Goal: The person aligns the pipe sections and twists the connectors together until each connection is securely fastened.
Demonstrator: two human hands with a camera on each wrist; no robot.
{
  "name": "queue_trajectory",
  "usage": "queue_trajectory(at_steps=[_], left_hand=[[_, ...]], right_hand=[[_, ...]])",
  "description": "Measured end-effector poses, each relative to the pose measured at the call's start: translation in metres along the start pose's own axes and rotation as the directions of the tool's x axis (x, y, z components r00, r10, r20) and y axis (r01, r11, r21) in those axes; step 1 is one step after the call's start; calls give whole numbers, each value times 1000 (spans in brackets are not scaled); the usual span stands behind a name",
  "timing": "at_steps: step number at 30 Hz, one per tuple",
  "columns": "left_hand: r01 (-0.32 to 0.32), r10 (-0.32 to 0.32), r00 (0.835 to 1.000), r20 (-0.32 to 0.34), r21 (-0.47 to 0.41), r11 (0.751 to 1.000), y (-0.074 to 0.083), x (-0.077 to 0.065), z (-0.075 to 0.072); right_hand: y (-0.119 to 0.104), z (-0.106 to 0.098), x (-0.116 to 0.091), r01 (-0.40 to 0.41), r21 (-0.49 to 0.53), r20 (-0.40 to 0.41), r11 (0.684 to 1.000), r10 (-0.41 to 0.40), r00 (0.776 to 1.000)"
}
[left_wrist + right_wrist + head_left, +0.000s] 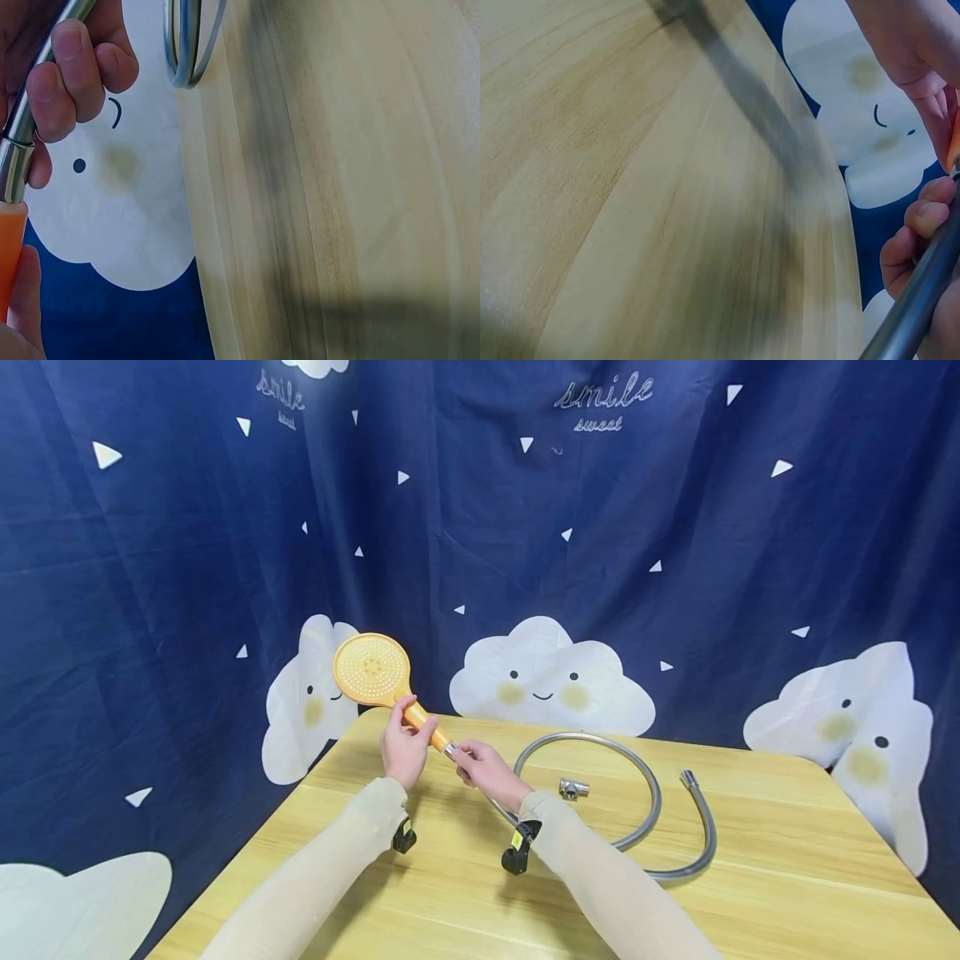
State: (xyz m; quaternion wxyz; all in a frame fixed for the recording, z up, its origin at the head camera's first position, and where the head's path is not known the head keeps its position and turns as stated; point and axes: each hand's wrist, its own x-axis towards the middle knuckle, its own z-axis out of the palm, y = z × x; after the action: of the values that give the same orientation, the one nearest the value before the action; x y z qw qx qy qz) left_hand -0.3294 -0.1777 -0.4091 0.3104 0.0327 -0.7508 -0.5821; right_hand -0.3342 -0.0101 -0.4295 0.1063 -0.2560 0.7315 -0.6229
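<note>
An orange shower head [372, 668] with a round, pale, dotted face is held up above the far left of the table. My left hand [406, 748] grips its orange handle. At the handle's lower end, my right hand [491, 772] grips the metal end of a grey shower hose [654, 810]. In the left wrist view the hose's silver fitting [13, 171] meets the orange handle [9, 247] end to end; how far the two are joined cannot be seen. The right wrist view shows the hose [919, 307] running back under the right fingers [930, 214].
A small silver tee fitting [573, 788] lies on the wooden table [787, 843], inside the hose's loop. The hose's other end, a metal connector [688, 779], points up and away at the right. Behind the table hangs a dark blue curtain [480, 510] with cloud prints.
</note>
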Motion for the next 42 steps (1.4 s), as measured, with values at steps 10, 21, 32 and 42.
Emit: queue_trajectory(at_steps=[10, 21, 32, 42], left_hand=[[-14, 14, 1000, -3, 20, 1000, 0, 0, -1], [-9, 9, 1000, -10, 23, 1000, 2, -3, -2], [-7, 7, 1000, -3, 4, 1000, 3, -4, -3], [2, -2, 1000, -18, 17, 1000, 3, -4, -3]], right_hand=[[2, 1, 0, -5, -3, -23, 1000, 5, 1000], [2, 2, 1, -28, -52, -48, 998, 25, 999], [0, 3, 0, 7, -69, -35, 998, -9, 999], [-4, 7, 0, -16, -118, -104, 993, 4, 995]])
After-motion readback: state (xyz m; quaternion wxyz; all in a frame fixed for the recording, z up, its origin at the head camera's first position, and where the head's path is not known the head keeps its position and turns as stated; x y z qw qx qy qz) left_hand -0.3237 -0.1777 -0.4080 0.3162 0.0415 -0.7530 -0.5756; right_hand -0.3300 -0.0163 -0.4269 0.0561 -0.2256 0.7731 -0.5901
